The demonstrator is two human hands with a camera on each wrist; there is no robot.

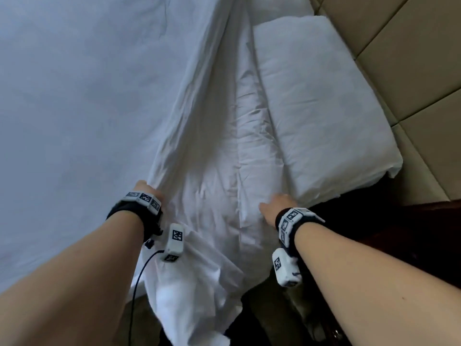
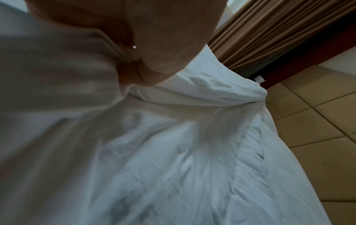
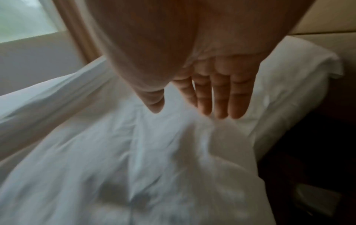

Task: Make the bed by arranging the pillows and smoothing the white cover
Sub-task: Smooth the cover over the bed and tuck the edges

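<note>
The white cover (image 1: 74, 96) lies flat over the left of the bed, and its turned-back edge runs as a crumpled band up the middle. My left hand (image 1: 146, 189) grips that folded edge at the near side; in the left wrist view my left hand (image 2: 146, 45) has its fingers curled into the cover (image 2: 173, 152). A white pillow (image 1: 319, 101) lies lengthwise along the headboard on the right. My right hand (image 1: 277, 203) rests flat on the wrinkled sheet just beside the pillow's near end. The right wrist view shows straight fingers (image 3: 221, 94) touching the fabric next to the pillow (image 3: 289, 85).
Tan padded headboard panels (image 1: 411, 58) border the pillow on the right. Dark furniture (image 1: 411, 233) stands beside the bed's near right corner. A corner of the cover (image 1: 189, 295) hangs over the near edge. A brown curtain (image 2: 269, 30) and a window (image 3: 23, 19) lie beyond the bed.
</note>
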